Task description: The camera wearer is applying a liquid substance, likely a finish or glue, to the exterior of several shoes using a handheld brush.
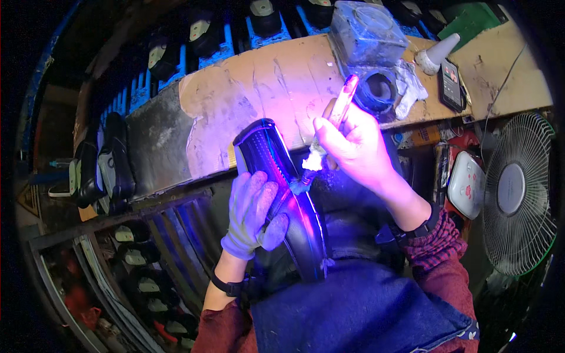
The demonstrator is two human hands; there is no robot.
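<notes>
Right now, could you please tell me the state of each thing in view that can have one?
Left hand: gloved, grip closed on the black shoe.
Right hand: bare, grip closed on the brush.
Black shoe: held sole up, tilted.
Brush: tip touching the shoe's edge.
Plastic jar: lid on.
Dark pot: open.
Fan: motion unclear.

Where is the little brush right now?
In the head view, the brush is in the right hand, its tip on the black shoe that the gloved left hand holds.
</notes>
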